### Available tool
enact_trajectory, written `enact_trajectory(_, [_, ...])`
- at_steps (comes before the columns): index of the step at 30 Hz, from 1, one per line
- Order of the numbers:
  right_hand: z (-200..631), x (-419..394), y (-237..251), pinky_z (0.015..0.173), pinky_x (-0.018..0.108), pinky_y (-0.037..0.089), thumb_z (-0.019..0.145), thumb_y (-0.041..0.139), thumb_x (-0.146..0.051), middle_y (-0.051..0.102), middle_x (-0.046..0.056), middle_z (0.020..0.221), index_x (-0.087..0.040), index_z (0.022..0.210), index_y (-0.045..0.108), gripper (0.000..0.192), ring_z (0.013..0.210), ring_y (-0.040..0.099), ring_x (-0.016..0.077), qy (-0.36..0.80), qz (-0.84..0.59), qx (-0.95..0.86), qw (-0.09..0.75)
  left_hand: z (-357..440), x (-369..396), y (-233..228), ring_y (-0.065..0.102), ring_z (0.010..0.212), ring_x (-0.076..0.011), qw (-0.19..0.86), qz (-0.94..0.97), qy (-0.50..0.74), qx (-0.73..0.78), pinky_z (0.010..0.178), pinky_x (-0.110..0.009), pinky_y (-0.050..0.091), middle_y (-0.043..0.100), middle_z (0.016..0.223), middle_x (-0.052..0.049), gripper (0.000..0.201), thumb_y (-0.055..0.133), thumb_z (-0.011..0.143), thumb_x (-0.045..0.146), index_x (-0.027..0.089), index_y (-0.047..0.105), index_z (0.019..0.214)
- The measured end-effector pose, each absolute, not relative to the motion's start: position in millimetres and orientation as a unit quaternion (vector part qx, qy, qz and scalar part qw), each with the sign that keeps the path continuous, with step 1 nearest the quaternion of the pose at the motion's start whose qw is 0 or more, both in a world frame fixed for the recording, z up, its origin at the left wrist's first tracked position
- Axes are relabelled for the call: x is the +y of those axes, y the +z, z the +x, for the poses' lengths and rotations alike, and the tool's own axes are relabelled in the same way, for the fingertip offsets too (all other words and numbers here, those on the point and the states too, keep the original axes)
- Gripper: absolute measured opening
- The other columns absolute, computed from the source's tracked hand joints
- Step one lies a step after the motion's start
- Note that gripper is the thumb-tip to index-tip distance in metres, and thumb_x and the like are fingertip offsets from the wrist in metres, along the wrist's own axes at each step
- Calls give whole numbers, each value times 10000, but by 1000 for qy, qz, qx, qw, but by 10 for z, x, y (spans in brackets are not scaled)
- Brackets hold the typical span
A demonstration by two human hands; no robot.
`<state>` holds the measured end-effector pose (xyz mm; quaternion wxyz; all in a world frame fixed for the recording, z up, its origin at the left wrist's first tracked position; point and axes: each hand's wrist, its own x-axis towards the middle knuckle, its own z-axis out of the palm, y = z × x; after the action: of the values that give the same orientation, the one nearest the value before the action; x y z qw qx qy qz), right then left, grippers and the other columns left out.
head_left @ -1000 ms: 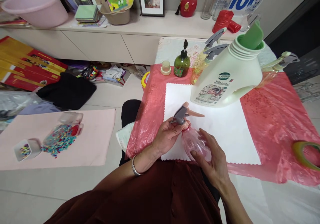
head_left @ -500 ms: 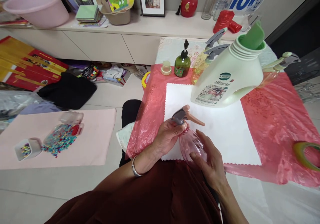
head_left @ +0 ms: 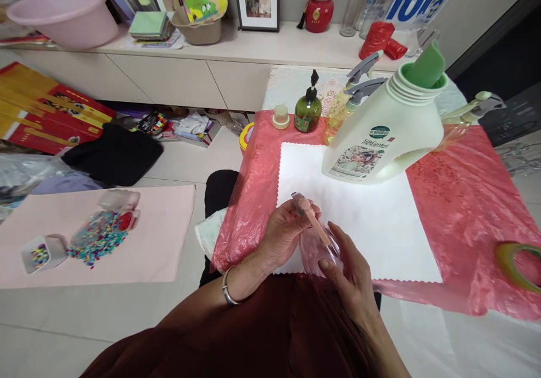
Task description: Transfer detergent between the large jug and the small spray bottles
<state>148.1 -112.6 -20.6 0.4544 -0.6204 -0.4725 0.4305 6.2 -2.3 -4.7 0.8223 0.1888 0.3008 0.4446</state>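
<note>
A clear pink spray bottle (head_left: 315, 252) is held near my body, over the front edge of a white sheet (head_left: 363, 226). My left hand (head_left: 285, 231) is closed around the grey and peach trigger sprayer (head_left: 310, 214) at the bottle's neck. Around the right side of the bottle my right hand (head_left: 349, 265) is wrapped, thumb in front. Beyond the hands a large pale green detergent jug (head_left: 384, 124) stands at the back of the sheet. Its mouth is uncapped, with a green scoop-like piece (head_left: 426, 67) in it.
Behind the sheet are a green pump bottle (head_left: 308, 110), a pale cap (head_left: 280, 116) and several trigger spray bottles (head_left: 338, 113). A tape roll (head_left: 518, 265) lies at right on the red plastic cover (head_left: 469, 214). At left, a low pink surface (head_left: 164, 231) bears colourful beads (head_left: 99, 240).
The trigger sprayer has turned on the bottle's neck, so its peach lever now points down toward me instead of right. My left fingers have shifted around it; the right hand still holds the bottle.
</note>
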Motion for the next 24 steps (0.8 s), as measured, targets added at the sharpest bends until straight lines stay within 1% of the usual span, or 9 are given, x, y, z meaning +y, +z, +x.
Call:
enact_trajectory(7, [1464,-1110,-183,1021,420,526,947,641,-489,516,109,1392,-209,1472,483,615,1255,545,281,339,-640,-536,433,58,-30,-83,669,862,-177,819,195,436,317,869,-338,489,733,869,-45,305,904,698,297,157,762,930])
enact_trajectory(11, [1442,-1127,-164,962,409,559,939,647,-487,530,109,1377,-211,1457,498,605,1222,570,286,310,-655,-537,433,75,-43,-57,688,902,-202,812,204,443,321,897,-353,485,744,882,-57,330,908,692,347,165,768,929])
enact_trajectory(13, [1441,-1132,-157,996,433,542,927,669,-499,531,100,1391,-229,1441,524,599,1251,555,299,353,-651,-498,452,68,-30,-29,699,923,-229,817,211,429,323,914,-377,491,750,886,-73,363,910,682,395,158,772,921])
enact_trajectory(15, [1446,-1124,-150,1023,452,525,921,683,-509,535,98,1399,-244,1421,555,580,1262,552,306,451,-616,-430,481,52,-4,-7,708,927,-246,828,221,412,311,929,-403,500,757,889,-82,394,902,687,425,161,771,949])
enact_trajectory(17, [1452,-1104,-143,951,449,559,917,670,-536,572,116,1351,-239,1387,589,562,1161,618,303,575,-549,-331,509,37,25,4,714,926,-249,841,232,397,286,958,-428,503,759,889,-84,395,890,708,424,162,763,974])
enact_trajectory(19, [1452,-1079,-135,789,446,599,897,644,-598,642,138,1214,-224,1343,622,582,938,691,294,681,-469,-232,512,27,49,11,714,926,-246,853,238,386,258,1005,-457,495,752,886,-86,385,880,726,415,151,756,977])
enact_trajectory(21, [1445,-1057,-124,683,458,597,878,603,-670,686,143,1023,-196,1268,666,617,761,695,288,737,-424,-177,495,22,62,23,709,910,-242,864,236,377,236,1031,-484,489,734,871,-83,386,881,723,421,138,755,952])
enact_trajectory(22, [1439,-1048,-118,672,468,594,873,580,-706,687,143,933,-175,1204,694,636,731,691,295,747,-419,-173,486,20,63,33,704,898,-239,869,231,374,229,1032,-490,490,722,860,-77,401,890,708,432,135,757,941])
enact_trajectory(24, [1431,-1030,-109,708,487,593,869,534,-769,669,149,821,-136,1048,732,687,781,695,321,746,-431,-190,470,17,60,50,696,886,-236,876,217,368,224,1026,-489,495,696,835,-61,444,913,664,454,134,762,932])
